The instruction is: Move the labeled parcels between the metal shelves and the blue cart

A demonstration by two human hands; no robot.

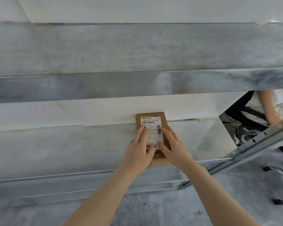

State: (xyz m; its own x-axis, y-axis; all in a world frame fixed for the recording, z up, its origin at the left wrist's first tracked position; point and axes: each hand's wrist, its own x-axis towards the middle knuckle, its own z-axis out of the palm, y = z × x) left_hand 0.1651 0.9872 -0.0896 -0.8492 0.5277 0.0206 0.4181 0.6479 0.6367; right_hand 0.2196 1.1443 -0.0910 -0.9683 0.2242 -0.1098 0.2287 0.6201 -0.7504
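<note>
A: Where's the parcel?
B: Flat brown cardboard parcel (153,119) lies on the lower metal shelf (55,144), label (151,122) face up. Its far edge touches the white back panel (72,110). Left of the parcel there's only bare shelf sheet.
A: Hands?
B: Left hand (140,149) lies on the parcel's left half, palm down, fingers straight, thumb on the label. It isn't curled round anything. Right hand (170,142) mirrors it on the parcel's right half, fingers flat too. Neither grips. Both are open and pressing from above.
A: Why flat palms?
B: My read: the parcel is thin and offers no edge to grab while it lies on sheet metal. Palms down let it slide. Two hands keep it square to the panel. Label up so it can be read from the front.
A: Placing or pulling?
B: Cannot tell. The parcel's near end shows between the wrists, close to the shelf's front lip.
A: Cart?
B: No blue cart in view. Above the parcel is the next shelf level (104,51). Right of the parcel is a slanted shelf upright (258,145), and beyond it a seated person (260,106), well apart from the parcel.
A: Risk?
B: Light card on smooth metal could skew if one hand pushes harder.
</note>
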